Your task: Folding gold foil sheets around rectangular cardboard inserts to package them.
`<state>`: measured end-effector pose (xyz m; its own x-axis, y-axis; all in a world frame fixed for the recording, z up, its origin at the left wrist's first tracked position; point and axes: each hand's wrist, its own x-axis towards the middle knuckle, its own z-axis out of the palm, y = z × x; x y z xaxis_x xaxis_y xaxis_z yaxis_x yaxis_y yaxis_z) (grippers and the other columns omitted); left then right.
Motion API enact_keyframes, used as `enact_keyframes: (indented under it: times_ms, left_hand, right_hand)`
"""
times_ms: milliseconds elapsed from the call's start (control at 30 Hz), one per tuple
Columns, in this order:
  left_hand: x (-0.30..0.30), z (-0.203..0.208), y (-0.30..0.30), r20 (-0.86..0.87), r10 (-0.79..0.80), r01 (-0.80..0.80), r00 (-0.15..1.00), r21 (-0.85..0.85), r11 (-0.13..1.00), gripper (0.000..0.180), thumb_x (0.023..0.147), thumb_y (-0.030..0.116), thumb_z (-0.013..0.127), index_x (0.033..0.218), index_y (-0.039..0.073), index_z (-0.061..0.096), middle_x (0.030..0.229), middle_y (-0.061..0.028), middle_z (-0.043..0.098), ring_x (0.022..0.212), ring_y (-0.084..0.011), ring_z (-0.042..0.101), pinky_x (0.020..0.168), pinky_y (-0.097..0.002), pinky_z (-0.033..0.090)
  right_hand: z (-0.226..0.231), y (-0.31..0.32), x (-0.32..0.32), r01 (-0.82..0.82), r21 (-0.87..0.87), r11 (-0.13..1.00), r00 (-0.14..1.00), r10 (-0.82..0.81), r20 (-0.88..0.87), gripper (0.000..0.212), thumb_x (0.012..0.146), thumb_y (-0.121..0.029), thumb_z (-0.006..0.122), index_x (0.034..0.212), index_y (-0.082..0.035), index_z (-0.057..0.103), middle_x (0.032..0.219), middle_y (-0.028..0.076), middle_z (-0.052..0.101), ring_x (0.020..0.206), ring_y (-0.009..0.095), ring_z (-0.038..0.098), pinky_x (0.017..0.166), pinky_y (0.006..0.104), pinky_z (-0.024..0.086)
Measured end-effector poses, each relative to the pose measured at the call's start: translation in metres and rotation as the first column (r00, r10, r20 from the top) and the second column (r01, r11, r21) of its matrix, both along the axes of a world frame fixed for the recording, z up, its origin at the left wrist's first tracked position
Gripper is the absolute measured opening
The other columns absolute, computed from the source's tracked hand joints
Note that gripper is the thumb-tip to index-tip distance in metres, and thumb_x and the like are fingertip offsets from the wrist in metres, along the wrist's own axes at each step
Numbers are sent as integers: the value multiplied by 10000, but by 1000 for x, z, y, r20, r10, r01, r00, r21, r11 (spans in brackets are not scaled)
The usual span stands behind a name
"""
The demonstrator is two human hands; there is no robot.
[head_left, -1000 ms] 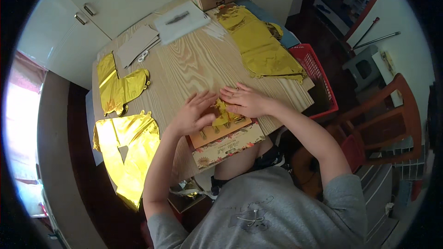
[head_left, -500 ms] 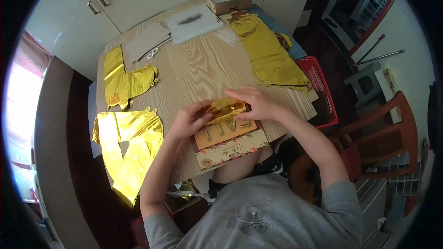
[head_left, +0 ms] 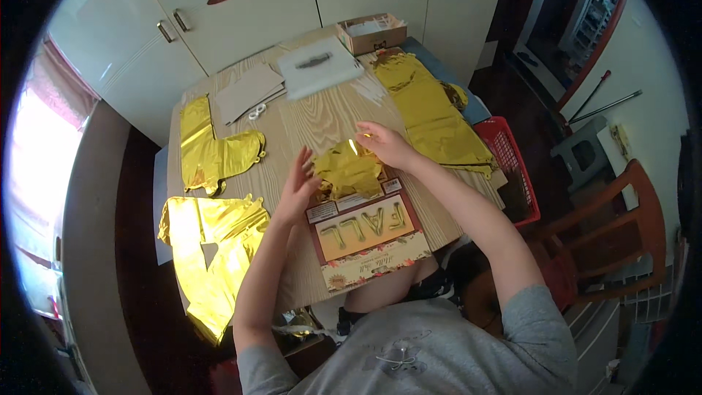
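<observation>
A crumpled piece of gold foil balloon lies between my hands, over the upper part of a printed card package. The package shows gold letter balloons on an orange panel and sits at the near table edge. My left hand is beside the foil's left side, fingers stretched up and apart. At the foil's upper right edge is my right hand, its fingers extended and thumb close to the foil. Whether the right fingertips touch the foil is hard to see.
Flat gold foil balloons lie at the left, near left and right of the wooden table. Farther back are grey card sheets, white scissors, a white pack and a cardboard box. A red basket stands right.
The gold foil has gone from a narrow folded roll to a loose, spread crumple. My hands have moved apart and up off it, uncovering more of the package. The view has shifted slightly.
</observation>
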<state>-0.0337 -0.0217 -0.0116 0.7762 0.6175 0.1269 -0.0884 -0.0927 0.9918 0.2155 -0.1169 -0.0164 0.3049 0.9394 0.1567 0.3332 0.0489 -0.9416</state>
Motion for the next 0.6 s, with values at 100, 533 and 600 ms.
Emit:
enact_keyframes:
  times_ms: [100, 533, 600]
  left_hand:
    - [-12, -5, 7, -28, -87, 91, 996, 219, 971, 839, 849, 120, 661, 1524, 65, 166, 1486, -194, 338, 1319, -225, 395, 1069, -339, 348]
    - [40, 0, 43, -414, 211, 1, 885, 455, 891, 528, 781, 41, 727, 1274, 30, 539, 911, -116, 666, 845, -191, 664, 746, -306, 533]
    - [41, 0, 43, -395, 227, 20, 890, 532, 847, 391, 786, 39, 718, 1163, 12, 620, 825, -103, 672, 787, -186, 669, 711, -308, 533]
  right_hand:
    - [5, 5, -1, -95, 8, 995, 981, 95, -167, 504, 987, -345, 540, 1354, -2, 488, 1238, 117, 615, 1106, 179, 585, 933, 294, 461]
    - [22, 24, 20, -239, -248, 939, 946, 283, 160, 692, 812, -219, 756, 1410, -74, 440, 1181, 117, 598, 1084, 195, 567, 953, 309, 458]
    - [20, 26, 24, -215, -259, 942, 920, 284, 269, 744, 763, -226, 791, 1412, -113, 447, 1127, 121, 605, 1067, 214, 561, 947, 320, 457]
